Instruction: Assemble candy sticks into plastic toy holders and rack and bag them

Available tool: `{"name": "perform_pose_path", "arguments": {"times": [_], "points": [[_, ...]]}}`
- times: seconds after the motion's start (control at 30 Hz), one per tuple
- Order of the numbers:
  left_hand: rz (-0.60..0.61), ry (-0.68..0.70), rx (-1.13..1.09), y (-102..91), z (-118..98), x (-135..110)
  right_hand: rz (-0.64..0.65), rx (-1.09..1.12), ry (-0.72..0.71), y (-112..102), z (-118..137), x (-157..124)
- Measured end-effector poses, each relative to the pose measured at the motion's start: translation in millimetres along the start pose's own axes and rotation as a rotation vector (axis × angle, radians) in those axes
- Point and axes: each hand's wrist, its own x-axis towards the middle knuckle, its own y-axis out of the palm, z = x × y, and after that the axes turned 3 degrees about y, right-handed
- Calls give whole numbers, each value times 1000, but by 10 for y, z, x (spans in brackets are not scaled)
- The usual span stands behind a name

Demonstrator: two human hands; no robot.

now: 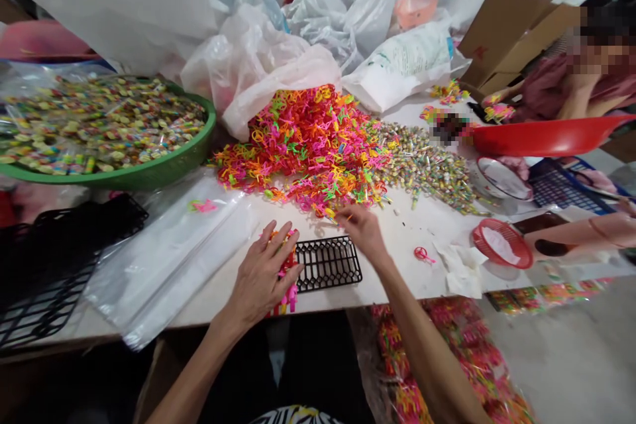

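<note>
My left hand [263, 273] lies with fingers spread over bright plastic toys [292, 299] on the left end of a black grid tray [328, 264]. The hand hides most of those toys. Several long slots show in the tray's uncovered right part. Just beyond the tray, my right hand [365, 233] pinches a small plastic toy at the near edge of a big pile of plastic toys [313, 152] in pink, red, orange, yellow and green. My fingers cover most of the pinched piece, so its shape is unclear.
Small candy-like pieces [427, 165] spread right of the pile. A green basin [211, 132] of wrapped pieces, clear plastic bags [173, 258] and black trays [64, 245] are left. Rightward are a red basket [525, 245] and red basin [546, 138]. Two people sit across the table.
</note>
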Motion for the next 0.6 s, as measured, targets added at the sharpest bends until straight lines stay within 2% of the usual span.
{"name": "perform_pose_path", "arguments": {"times": [0.03,0.13,0.27,0.33,0.4,0.47,0.53,0.6], "points": [[-4,2,3,-2,-2,-3,-61,-127,63,-80,-55,181],[-20,3,13,2,-4,-5,-34,-316,185,-68,-165,523],[-28,16,19,13,2,-5,-88,-280,154,184,-212,552],[-24,16,18,10,2,-5,-145,-210,129,197,-212,490],[-19,12,12,4,-1,-5,-210,-91,136,122,-185,402],[-12,7,8,-2,-4,-5,-216,139,199,45,-124,264],[-11,7,5,-1,-6,-3,-108,440,273,55,-32,68],[-16,12,2,4,-3,-2,64,683,303,187,67,-144]]}}
